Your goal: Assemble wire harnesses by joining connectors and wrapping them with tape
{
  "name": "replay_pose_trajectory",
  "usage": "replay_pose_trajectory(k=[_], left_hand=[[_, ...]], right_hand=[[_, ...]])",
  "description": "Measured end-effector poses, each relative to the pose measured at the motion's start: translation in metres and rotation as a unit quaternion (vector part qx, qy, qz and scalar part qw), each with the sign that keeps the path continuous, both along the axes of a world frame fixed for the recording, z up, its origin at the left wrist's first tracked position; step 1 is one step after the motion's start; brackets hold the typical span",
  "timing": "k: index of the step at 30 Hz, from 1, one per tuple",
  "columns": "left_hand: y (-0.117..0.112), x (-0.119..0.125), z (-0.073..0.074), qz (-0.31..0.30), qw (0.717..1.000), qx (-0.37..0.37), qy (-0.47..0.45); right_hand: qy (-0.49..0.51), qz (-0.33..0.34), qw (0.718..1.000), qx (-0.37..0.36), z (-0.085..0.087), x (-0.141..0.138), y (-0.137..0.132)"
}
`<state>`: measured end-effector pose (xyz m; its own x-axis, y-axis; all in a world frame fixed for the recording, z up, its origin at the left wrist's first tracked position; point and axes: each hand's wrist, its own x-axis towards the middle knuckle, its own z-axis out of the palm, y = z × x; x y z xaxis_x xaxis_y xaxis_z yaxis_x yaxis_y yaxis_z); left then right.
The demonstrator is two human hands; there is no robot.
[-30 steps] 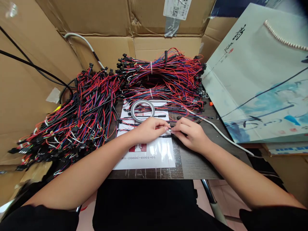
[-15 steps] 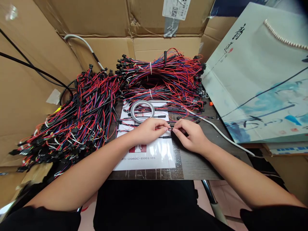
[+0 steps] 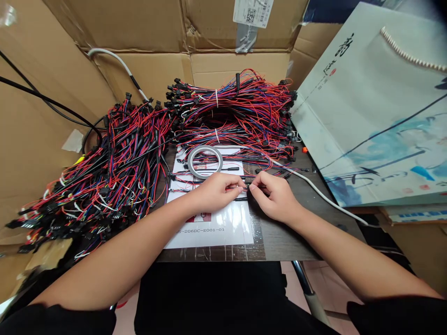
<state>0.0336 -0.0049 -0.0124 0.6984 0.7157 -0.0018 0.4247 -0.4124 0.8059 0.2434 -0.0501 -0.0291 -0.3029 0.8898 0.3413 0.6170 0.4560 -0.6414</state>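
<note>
Pinching a thin wire [image 3: 247, 186], left hand [image 3: 221, 190] and right hand [image 3: 274, 195] should hold steady, tape roll [image 3: 190, 162] just beyond the left.

The left hand [image 3: 220, 190] and right hand [image 3: 275, 195] are pinching close together, left forearm [image 3: 129, 253] and right forearm [image 3: 349, 256] angling inward.

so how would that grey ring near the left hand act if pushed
The grey ring would probably slide rather than roll, since it lies flat. It looks light, being narrow with an open middle. It may catch on wires behind it.
</note>
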Motion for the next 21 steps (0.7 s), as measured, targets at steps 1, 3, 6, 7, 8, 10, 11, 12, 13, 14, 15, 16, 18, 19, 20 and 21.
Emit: replay_pose_trajectory(k=[1, 3, 6, 7, 8, 10, 11, 12, 13, 14, 15, 16, 18, 19, 20, 21], left_hand=[[-0.0003, 0.0003, 0.0005, 0.001, 1.0, 0.005, 0.004], [-0.0011, 0.0009, 0.0014, 0.006, 1.0, 0.012, 0.013], [-0.0025, 0.0017, 0.0024, 0.014, 0.999, 0.017, 0.03], [-0.003, 0.0018, 0.0025, 0.016, 0.999, 0.017, 0.034], [-0.0035, 0.0017, 0.0025, 0.02, 0.999, 0.016, 0.036], [-0.0048, 0.0011, 0.0018, 0.034, 0.999, 0.007, 0.027], [-0.0055, 0.0006, 0.0012, 0.041, 0.999, 0.003, 0.019], [-0.0062, 0.0, 0.0006, 0.046, 0.999, -0.001, 0.01], [-0.0068, -0.0006, -0.0001, 0.049, 0.999, -0.003, 0.003], [-0.0075, -0.0011, -0.0007, 0.049, 0.999, -0.003, -0.001], [-0.008, -0.0014, -0.0012, 0.046, 0.999, 0.003, -0.001], [-0.0084, -0.0015, -0.0015, 0.04, 0.999, 0.013, 0.001], [-0.0088, -0.0009, -0.0013, 0.023, 0.999, 0.048, 0.004], [-0.0089, -0.0003, -0.0011, 0.013, 0.997, 0.07, 0.003], [-0.0087, 0.0004, -0.001, 0.004, 0.996, 0.091, 0.001], [-0.0085, 0.0011, -0.0011, -0.002, 0.994, 0.109, -0.002]], right_hand=[[-0.004, -0.004, 1.0, -0.007, 0.0001, -0.0004, -0.0002], [-0.012, -0.008, 1.0, -0.015, 0.0005, -0.0012, -0.0003], [-0.027, -0.016, 0.999, -0.024, 0.0011, -0.0021, 0.0002], [-0.034, -0.019, 0.999, -0.028, 0.0013, -0.0023, 0.0005], [-0.04, -0.022, 0.998, -0.032, 0.0015, -0.0024, 0.0008], [-0.049, -0.026, 0.998, -0.042, 0.0019, -0.0023, 0.0015], [-0.052, -0.027, 0.997, -0.046, 0.002, -0.0022, 0.0018], [-0.054, -0.028, 0.997, -0.048, 0.0022, -0.0021, 0.0021], [-0.055, -0.029, 0.997, -0.049, 0.0023, -0.0021, 0.0024], [-0.057, -0.031, 0.997, -0.049, 0.0024, -0.002, 0.0026], [-0.058, -0.033, 0.997, -0.049, 0.0024, -0.002, 0.0028], [-0.058, -0.035, 0.996, -0.049, 0.0024, -0.002, 0.0031], [-0.058, -0.037, 0.996, -0.054, 0.0023, -0.0019, 0.0035], [-0.058, -0.038, 0.996, -0.057, 0.0023, -0.0018, 0.0037], [-0.059, -0.039, 0.996, -0.062, 0.0022, -0.0016, 0.0038], [-0.061, -0.04, 0.995, -0.065, 0.0022, -0.0013, 0.0039]])
